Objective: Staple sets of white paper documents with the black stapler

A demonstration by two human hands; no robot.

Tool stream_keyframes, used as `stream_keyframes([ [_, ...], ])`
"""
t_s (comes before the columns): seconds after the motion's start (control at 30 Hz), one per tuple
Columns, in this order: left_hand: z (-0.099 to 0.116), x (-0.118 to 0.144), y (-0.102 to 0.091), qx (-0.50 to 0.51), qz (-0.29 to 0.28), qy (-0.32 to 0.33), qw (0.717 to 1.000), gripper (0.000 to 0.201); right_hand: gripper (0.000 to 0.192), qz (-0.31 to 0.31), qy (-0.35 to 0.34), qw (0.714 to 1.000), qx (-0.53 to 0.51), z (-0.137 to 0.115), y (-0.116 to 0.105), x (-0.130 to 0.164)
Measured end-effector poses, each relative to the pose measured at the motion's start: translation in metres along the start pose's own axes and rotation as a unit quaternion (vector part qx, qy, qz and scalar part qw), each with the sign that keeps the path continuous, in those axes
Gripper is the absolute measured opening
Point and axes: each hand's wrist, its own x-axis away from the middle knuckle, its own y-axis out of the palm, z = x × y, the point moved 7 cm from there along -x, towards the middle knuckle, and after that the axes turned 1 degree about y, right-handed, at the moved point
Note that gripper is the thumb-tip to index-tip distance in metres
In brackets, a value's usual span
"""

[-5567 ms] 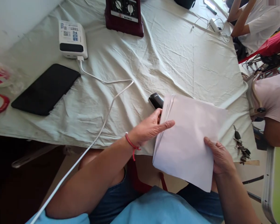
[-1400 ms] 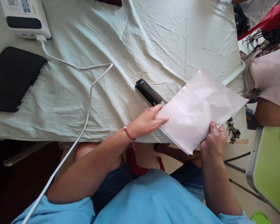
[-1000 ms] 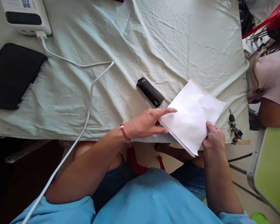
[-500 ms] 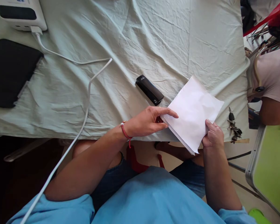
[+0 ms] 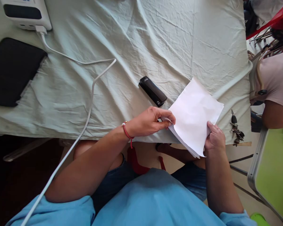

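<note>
Paper stack [image 5: 193, 116] sat at the near right edge of the table cloth [image 5: 141, 40], near corner hanging off the edge over the lap. Left hand [image 5: 151, 121] pinched the stack's left corner, thumb and fingertips closed on the sheet edges. Right hand [image 5: 214, 138] clamped the near right edge, thumb on top, fingers hidden underneath.

The sheets looked slightly fanned at the near edge, so my read is that the step was squaring the stack at that left corner. To do that well: keep the right grip firm as the anchor, keep the left pinch light enough for the sheets to slide into line, and let the table carry the weight rather than working in the air.

Black stapler [image 5: 152, 91] lay just beyond the left fingers, apart from the paper. Keys [image 5: 235, 128] were just right of the stack, not touching it. White cable [image 5: 89, 94] and black tablet [image 5: 13, 72] were well left.
</note>
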Motion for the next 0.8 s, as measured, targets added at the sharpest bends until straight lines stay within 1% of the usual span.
stream_keyframes([
  [0.1, -0.0026, 0.0014, 0.0009, 0.034, -0.024, -0.04, 0.998, 0.013, 0.03, 0.003, 0.006, 1.0, -0.006, -0.0007, 0.0006, 0.0006],
  [0.23, -0.0043, 0.0019, -0.0006, 0.058, -0.014, -0.074, 0.995, 0.012, 0.027, 0.0, 0.002, 1.0, -0.013, -0.0017, 0.003, 0.0032],
  [0.43, -0.0077, 0.0015, -0.0031, 0.006, -0.007, -0.089, 0.996, 0.021, 0.027, -0.006, 0.009, 1.0, -0.016, -0.0005, 0.0057, 0.0052],
  [0.6, -0.0072, 0.0015, -0.0041, -0.061, -0.015, -0.122, 0.991, 0.025, 0.026, -0.006, 0.012, 1.0, -0.02, -0.0028, 0.0064, 0.0067],
  [0.7, -0.006, 0.0016, -0.0033, -0.063, -0.026, -0.129, 0.989, 0.028, 0.025, -0.006, 0.01, 1.0, -0.02, -0.0043, 0.0063, 0.008],
  [0.8, -0.0054, 0.0016, -0.0021, -0.041, -0.037, -0.114, 0.992, 0.025, 0.025, -0.009, 0.008, 1.0, -0.018, -0.004, 0.0062, 0.0083],
])
